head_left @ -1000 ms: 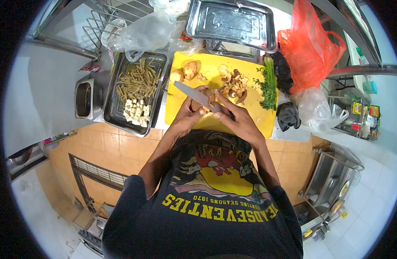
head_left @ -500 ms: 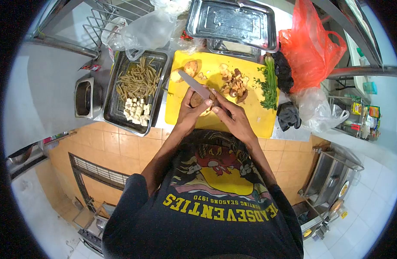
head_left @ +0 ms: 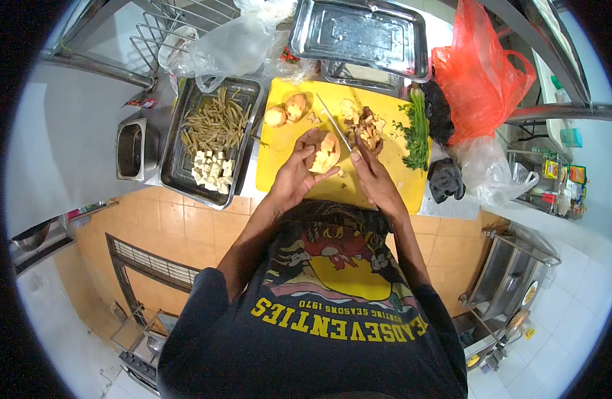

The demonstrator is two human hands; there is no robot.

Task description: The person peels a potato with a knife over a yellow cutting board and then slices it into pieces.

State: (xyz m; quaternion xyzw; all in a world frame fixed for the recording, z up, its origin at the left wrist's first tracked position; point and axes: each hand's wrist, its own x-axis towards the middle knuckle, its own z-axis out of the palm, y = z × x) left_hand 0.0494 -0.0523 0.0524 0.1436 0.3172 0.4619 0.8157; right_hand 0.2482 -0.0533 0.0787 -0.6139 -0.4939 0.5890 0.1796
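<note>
- Partly peeled potato (head_left: 326, 157): pale yellow, faceted flesh, brown skin along one side
- Left hand (head_left: 294, 179) cups it
- Right hand (head_left: 378, 185) grips the knife (head_left: 334, 124), apart from the left

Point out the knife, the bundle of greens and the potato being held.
Knife (head_left: 334, 121): head view, middle of the blade.
Bundle of greens (head_left: 418, 126): head view, middle of the stalks.
Held potato (head_left: 327, 157): head view, the pale peeled part.

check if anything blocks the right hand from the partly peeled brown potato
Nothing visible blocks the gap between the right hand and the partly peeled brown potato in the left hand. Only the silver-bladed knife, held by the right hand, slants up beside the potato.
</note>
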